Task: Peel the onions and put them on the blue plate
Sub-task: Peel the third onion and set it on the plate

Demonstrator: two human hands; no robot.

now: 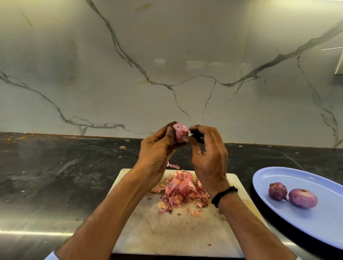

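Step in hand: peeling is judged to be under way on the held onion [180, 131], which is raised at the centre of the frame, above the far edge of the cutting board [177, 231].
Left hand [157, 149]: curled round the held onion from the left, cradling it.
Right hand [208, 154]: brought up against the onion's right end, thumb and forefinger pinched there; whether a scrap of skin is caught between them cannot be told.
Onion surface: mostly pale pink and smooth, so little skin is judged to remain.
Blue plate [325, 224]: at the right of the frame, with two peeled onions [277, 191] lying side by side on it.
Skin pile [183, 190]: heaped on the board below the hands; whether an onion lies behind it cannot be told.
Next move: the last skin is to be pulled off and dropped, then the onion carried right to the plate.
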